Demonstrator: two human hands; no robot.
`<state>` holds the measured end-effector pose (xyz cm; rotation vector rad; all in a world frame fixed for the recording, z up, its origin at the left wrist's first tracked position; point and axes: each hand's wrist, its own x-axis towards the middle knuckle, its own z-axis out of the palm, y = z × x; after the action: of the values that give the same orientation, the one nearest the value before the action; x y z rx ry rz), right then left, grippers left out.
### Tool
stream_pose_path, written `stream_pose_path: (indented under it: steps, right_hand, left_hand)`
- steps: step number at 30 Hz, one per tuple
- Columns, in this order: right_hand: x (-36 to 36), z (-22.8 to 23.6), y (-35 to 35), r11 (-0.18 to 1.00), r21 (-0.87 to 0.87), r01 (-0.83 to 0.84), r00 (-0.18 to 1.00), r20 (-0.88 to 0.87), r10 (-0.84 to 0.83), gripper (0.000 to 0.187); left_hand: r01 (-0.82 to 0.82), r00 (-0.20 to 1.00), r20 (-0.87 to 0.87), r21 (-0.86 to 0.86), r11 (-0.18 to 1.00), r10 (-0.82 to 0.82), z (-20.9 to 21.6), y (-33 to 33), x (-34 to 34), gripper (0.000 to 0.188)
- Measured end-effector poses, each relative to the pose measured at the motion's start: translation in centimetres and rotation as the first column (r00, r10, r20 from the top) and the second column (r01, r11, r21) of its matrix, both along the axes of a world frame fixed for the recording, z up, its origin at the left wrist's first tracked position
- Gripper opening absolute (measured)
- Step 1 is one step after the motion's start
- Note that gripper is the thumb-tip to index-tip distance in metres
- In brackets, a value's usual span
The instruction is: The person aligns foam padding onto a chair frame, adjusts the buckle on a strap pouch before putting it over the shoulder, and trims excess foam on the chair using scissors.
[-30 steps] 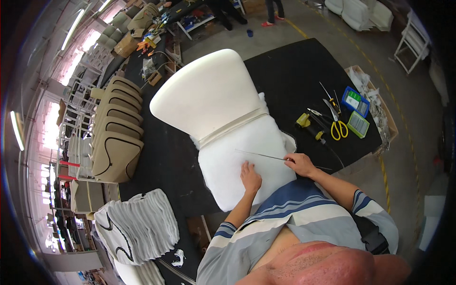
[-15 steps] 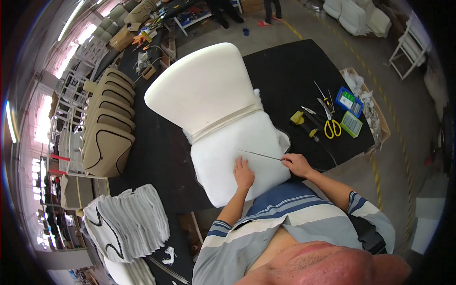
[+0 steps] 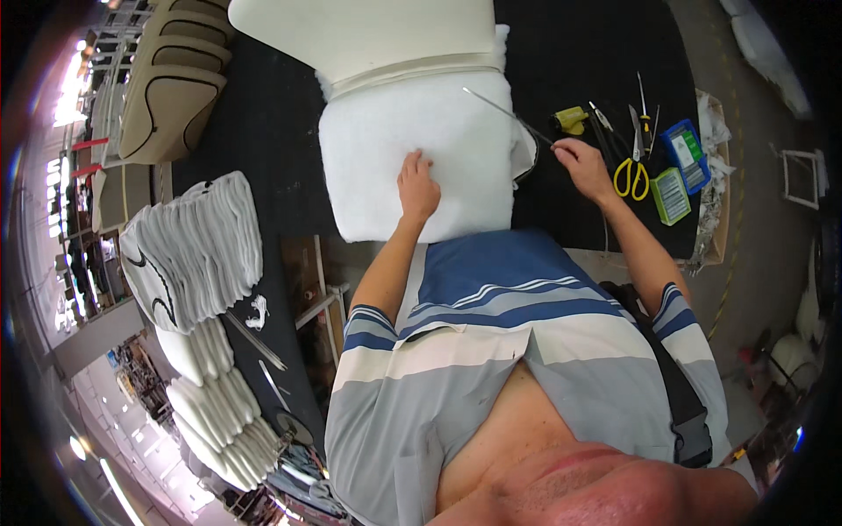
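A seat covered in white fluffy padding (image 3: 368,158) lies on the black table in front of me, its cream back panel (image 3: 386,31) stretching away at the far side. My left hand (image 3: 419,188) rests on the middle of the padding, fingers loosely stretched and empty. To the right of the seat, my right hand (image 3: 581,167) is closed around one end of a thin metal rod (image 3: 504,110). The rod slants up to the left, its tip over the padding's far right part. A loose pale flap with a dark edge (image 3: 524,151) sticks out at the seat's right side.
On the right lie yellow-handled scissors (image 3: 631,178), a screwdriver (image 3: 645,118), pliers (image 3: 601,117), a yellow-and-black tool (image 3: 572,120), a green box (image 3: 671,196) and a blue box (image 3: 686,158). Stacked white covers (image 3: 206,245) and beige upholstered pieces (image 3: 171,114) stand on the left.
My view has tipped downward toward my body. The right hand has carried the rod to the far right over the padding, and my left hand has slid left to its middle.
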<state>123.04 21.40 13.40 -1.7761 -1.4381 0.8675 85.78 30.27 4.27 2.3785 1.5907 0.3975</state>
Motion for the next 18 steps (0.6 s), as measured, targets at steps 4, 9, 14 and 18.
stream_pose_path:
  steps: [4, 9, 14, 18]
  right_hand:
    - [1.9, 0.0, 1.8, 0.994, -0.102, 0.044, 0.999, -0.018, -0.046, 0.029]
    - [5.0, -3.4, 3.2, 0.994, -0.070, 0.083, 0.996, 0.037, -0.081, 0.029]
    - [7.3, -4.8, 5.0, 0.973, -0.192, 0.127, 0.992, 0.027, -0.124, 0.030]
    - [8.5, -5.3, 5.8, 0.955, -0.240, 0.173, 0.985, 0.025, -0.172, 0.031]
  left_hand:
    - [-0.069, 0.985, 0.161, 0.061, 0.996, 0.059, 2.1, 2.0, 1.1, 0.034]
    - [0.008, 0.957, 0.284, 0.157, 0.988, -0.053, 4.2, 8.6, 7.1, 0.029]
    - [0.117, 0.933, 0.324, 0.130, 0.985, -0.154, 2.9, 15.0, 13.4, 0.024]
    - [0.204, 0.951, 0.205, 0.149, 0.968, -0.232, 1.6, 18.9, 16.9, 0.019]
